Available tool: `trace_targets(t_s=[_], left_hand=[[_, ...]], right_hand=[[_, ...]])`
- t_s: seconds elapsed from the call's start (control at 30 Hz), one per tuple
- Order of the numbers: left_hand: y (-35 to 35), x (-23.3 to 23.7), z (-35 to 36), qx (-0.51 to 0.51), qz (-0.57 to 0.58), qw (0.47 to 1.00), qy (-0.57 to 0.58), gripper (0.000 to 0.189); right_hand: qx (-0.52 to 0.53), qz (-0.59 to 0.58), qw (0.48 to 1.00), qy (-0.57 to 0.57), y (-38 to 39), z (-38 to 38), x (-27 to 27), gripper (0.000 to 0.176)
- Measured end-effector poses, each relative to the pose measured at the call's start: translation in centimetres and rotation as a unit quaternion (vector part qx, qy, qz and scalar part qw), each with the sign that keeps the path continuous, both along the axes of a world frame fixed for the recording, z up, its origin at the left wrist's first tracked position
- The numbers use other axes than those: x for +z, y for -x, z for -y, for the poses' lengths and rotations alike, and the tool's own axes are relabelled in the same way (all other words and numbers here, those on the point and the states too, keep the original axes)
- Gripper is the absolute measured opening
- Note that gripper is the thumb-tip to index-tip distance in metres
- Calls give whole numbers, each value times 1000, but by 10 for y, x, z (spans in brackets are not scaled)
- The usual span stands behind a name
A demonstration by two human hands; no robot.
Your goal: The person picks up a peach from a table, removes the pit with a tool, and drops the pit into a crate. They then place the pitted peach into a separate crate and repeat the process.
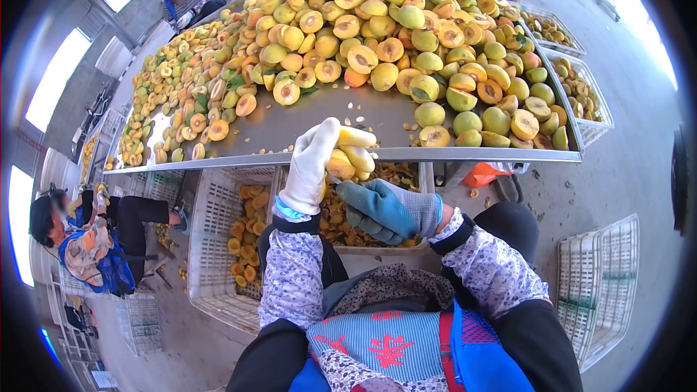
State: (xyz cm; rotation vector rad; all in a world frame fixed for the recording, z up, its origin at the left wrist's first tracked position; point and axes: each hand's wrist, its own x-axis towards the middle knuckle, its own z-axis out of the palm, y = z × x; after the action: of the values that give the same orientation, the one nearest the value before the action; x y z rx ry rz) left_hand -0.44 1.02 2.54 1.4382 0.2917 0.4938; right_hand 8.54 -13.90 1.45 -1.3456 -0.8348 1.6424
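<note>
My left hand [314, 163], in a white glove with yellow-stained fingers, is closed around a yellow peach piece [340, 166] just in front of the table's near edge. My right hand [381, 208], in a blue-grey coated glove, is closed on a small metal tool [333, 178]. Only the tool's tip shows, close against the fruit; the rest is hidden in the glove. Beyond my hands, a heap of peaches [348, 25], many cut in half, lies on the metal table [312, 122].
Below the table edge stand white plastic crates [210, 247] with peach halves inside. Another white crate [599, 283] is on the floor at right, and filled crates [581, 94] line the table's right side. One person [94, 236] sits at left, another [185, 0] at the far end.
</note>
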Motion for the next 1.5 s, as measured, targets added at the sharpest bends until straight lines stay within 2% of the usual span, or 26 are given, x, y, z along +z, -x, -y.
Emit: trace_targets(t_s=[0.03,0.07,0.1,0.17,0.2,0.3,0.33,0.37,0.43,0.5,0.53,0.63,0.67,0.7,0.77,0.8,0.87,0.9,0.93,0.97,1.07,1.2,1.27,1.37,1.43,1.5], left_hand=[[1,2,1,-11,-33,999,-37,59],[-1,-3,2,9,-14,1000,-4,57],[-2,-9,3,9,40,998,42,55],[1,-20,7,11,145,980,136,53],[-4,-19,10,57,166,957,230,51],[7,-15,-12,160,172,941,242,50],[20,-8,-22,199,153,948,197,52],[39,0,-31,237,133,950,151,53],[82,22,-51,282,9,957,59,48],[117,5,-99,338,-126,923,-133,44],[126,12,-107,379,-275,840,-273,38],[96,19,-130,376,-262,808,-370,43],[75,20,-131,361,-225,840,-336,44],[55,5,-152,351,-220,833,-366,47],[10,-1,-171,288,-238,834,-406,52],[-10,-2,-177,265,-272,818,-432,56],[-38,-9,-193,178,-337,814,-438,61],[-55,-69,-249,212,-316,747,-546,52],[-63,-100,-271,230,-276,714,-601,41],[-67,-105,-278,220,-261,704,-623,34],[-67,-72,-241,140,-372,699,-594,42],[-59,-39,-194,95,-347,772,-523,49],[-46,-8,-145,102,-287,842,-446,45],[-37,-9,-114,164,-103,942,-274,34],[-25,9,-74,153,-107,948,-258,27],[-22,6,-37,158,-13,965,-211,37]], right_hand=[[-6,-21,1000,5,2,0,-1,56],[-13,-42,999,10,4,1,-3,55],[-21,-62,998,14,4,0,-5,55],[42,-186,982,-4,3,-5,-23,54],[74,-246,966,-14,3,-8,-22,53],[18,21,999,20,8,-3,-11,57],[-25,172,978,-117,13,-8,-33,56],[-10,263,960,-97,8,-1,-50,53],[17,437,897,-61,1,7,-46,47],[-29,448,889,-90,-1,6,-36,39],[-66,454,881,-117,0,3,-38,38],[-113,451,871,-156,2,-6,-43,37],[-121,450,870,-162,2,-10,-44,37],[-122,442,871,-180,4,-15,-49,37],[-139,447,861,-200,7,-18,-57,36],[-109,441,873,-177,6,-17,-50,45],[-83,452,873,-159,2,-16,-46,45],[-85,444,873,-181,-1,-14,-45,44],[-70,439,878,-176,-3,-16,-49,43],[-105,442,866,-210,-1,-22,-67,40],[-97,428,873,-214,-2,-13,-53,38],[-93,399,891,-197,-4,-4,-35,38],[-122,383,885,-235,-3,-11,-41,39],[-213,308,885,-277,-5,-16,-26,34],[-247,242,894,-287,-3,-17,-14,32],[-257,198,895,-306,0,-23,-13,33]])
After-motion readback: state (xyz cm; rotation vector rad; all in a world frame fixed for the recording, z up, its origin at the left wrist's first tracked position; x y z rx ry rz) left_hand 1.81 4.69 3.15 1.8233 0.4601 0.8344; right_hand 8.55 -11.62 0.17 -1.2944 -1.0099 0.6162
